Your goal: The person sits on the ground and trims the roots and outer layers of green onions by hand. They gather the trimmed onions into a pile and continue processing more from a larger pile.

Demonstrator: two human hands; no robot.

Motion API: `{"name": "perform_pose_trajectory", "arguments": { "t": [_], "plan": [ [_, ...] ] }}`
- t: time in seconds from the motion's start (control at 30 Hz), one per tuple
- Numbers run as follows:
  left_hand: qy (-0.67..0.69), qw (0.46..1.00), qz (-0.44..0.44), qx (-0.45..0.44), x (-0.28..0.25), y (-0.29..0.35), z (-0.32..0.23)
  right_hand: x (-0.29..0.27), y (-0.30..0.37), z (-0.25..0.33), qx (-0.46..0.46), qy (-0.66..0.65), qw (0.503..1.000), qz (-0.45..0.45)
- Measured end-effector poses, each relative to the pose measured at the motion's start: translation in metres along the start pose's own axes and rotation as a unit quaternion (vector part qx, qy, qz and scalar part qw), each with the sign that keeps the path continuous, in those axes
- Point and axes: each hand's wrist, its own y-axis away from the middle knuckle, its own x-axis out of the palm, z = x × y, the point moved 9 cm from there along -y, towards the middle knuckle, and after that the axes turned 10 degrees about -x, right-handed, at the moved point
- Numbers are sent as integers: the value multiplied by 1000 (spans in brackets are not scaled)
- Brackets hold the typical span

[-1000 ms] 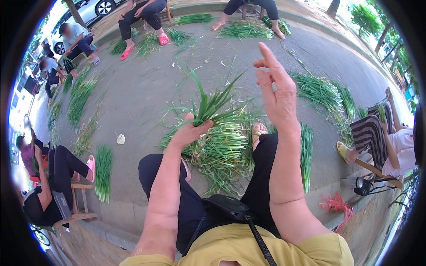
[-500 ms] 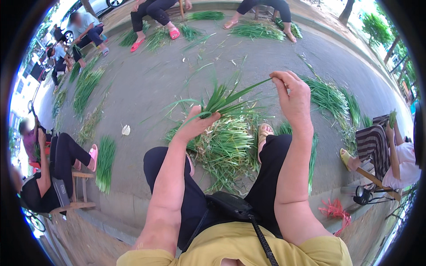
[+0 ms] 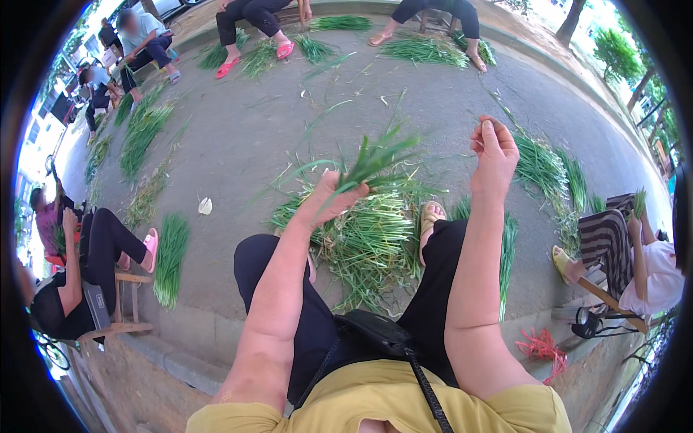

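Observation:
My left hand (image 3: 326,205) is closed round a small bunch of garlic chives (image 3: 377,160), its long green leaves fanning up and to the right. Farther right, my right hand (image 3: 497,153) is raised with its fingertips pinched together; anything between them is too thin to name. Below the bunch, between my feet, a large heap of garlic chives (image 3: 372,234) lies on the pavement, pale stems mixed with yellowed trimmings.
Chive bundles lie at left (image 3: 170,252) and right (image 3: 538,162). Red plastic strings (image 3: 543,348) lie by the curb (image 3: 209,335). A black bag (image 3: 372,328) rests on my lap. Several people sit around on low stools, handling chives.
My right hand has moved right, away from the bunch, and the leaf stretched between my hands no longer shows. My left hand has shifted slightly right with the bunch.

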Motion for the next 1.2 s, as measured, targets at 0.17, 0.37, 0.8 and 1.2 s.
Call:
{"name": "perform_pose_trajectory", "arguments": {
  "t": [0.17, 0.37, 0.8, 1.2],
  "plan": [
    [148, 989, 15, -16, -16, 3, 0, -27, -9, -11, -24, 82, 996, -33],
    [242, 970, 3, 28, -23, 5, -3, -44, -17, -34, -96, 294, 951, -2],
    [420, 897, -37, 131, -71, 1, -17, 60, 83, -101, 224, 170, 893, 352],
    [596, 793, -30, 126, -113, -3, -4, 129, 227, -101, 424, -92, 649, 625]
  ]
}}
